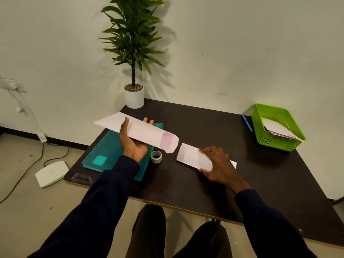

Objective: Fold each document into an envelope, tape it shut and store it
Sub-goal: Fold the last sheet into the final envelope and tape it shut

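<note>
My left hand [133, 144] holds a long white envelope [141, 132] above the table, thumb over its near edge and fingertips showing past the far edge; its open flap end points right. My right hand [216, 165] rests on a folded white document [191, 156] lying flat on the dark table [204, 192], fingers curled over its right part. A small roll of clear tape [156, 156] stands between the two hands. A green plastic basket [275, 127] at the right holds several white envelopes.
A teal folder [104, 155] lies under my left hand at the table's left. A blue pen [247, 123] lies beside the basket. A potted plant [134, 95] stands at the back corner. Cables and a white device [51, 173] lie on the floor at left.
</note>
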